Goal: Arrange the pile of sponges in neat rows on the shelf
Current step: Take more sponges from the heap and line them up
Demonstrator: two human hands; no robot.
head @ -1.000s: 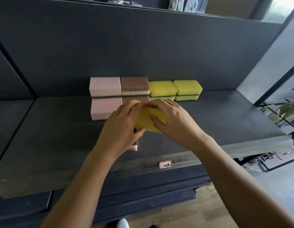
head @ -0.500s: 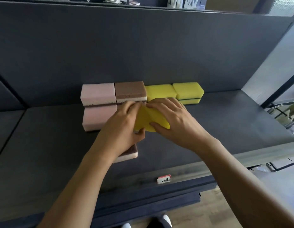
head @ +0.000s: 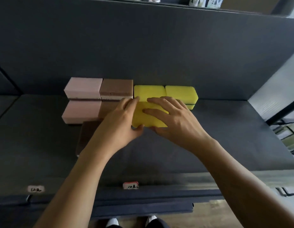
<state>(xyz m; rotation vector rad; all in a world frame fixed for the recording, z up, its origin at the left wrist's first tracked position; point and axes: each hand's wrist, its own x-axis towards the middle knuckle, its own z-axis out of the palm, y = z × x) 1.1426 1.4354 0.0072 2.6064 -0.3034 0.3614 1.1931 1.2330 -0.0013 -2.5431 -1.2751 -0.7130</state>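
My left hand [head: 120, 125] grips the left end of a yellow sponge [head: 143, 117], thumb on its near edge and fingertips on its far edge. My right hand [head: 174, 119] presses on top of the same sponge with straight, spread fingers. The sponge lies just in front of two yellow sponges [head: 164, 92] set side by side against the back wall. Left of them stand a brown stack [head: 116, 88] and a pink stack [head: 83, 89], with another pink sponge [head: 82, 112] in front. A dark brown sponge [head: 88, 134] lies nearer, partly hidden by my left forearm.
The dark grey shelf [head: 225, 137] runs out to the right and towards me from the sponges. Its front edge carries two small price tags [head: 130, 185]. A grey side panel [head: 274, 96] closes the right end. My shoes show on the floor below.
Both hands have carried the yellow sponge back and down, against the front of the yellow row. My right fingers have flattened on top of it. My view has come closer.
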